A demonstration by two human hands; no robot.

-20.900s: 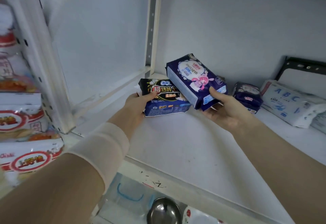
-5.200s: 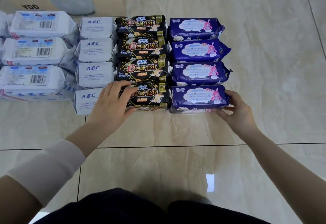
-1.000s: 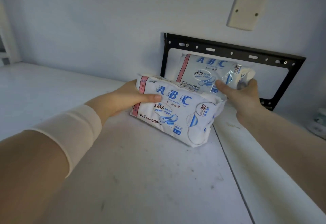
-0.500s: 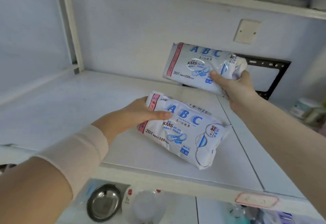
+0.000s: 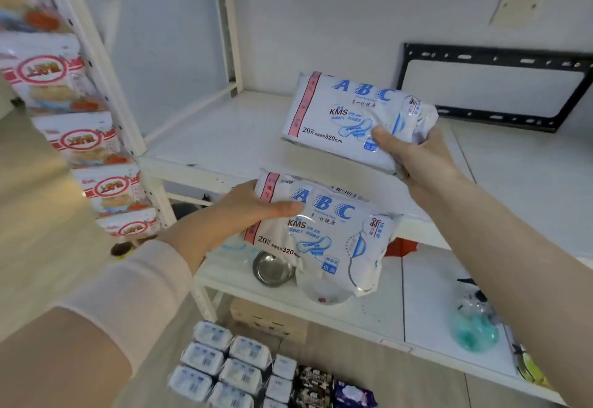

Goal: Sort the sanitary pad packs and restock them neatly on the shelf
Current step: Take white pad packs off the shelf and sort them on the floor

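Both hands clamp white plastic "ABC KMS 320mm" packs: left hand (image 5: 247, 211) grips lower pack (image 5: 321, 234), right hand (image 5: 414, 157) pinches upper pack (image 5: 346, 115) at 1 o'clock above white metal shelf (image 5: 224, 138).

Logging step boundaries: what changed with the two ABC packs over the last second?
Both packs came off the shelf by the black bracket, drawn back toward the person. The left hand now holds the lower ABC pack out past the front edge; the right hand holds the upper ABC pack above the shelf. Each grip stayed.
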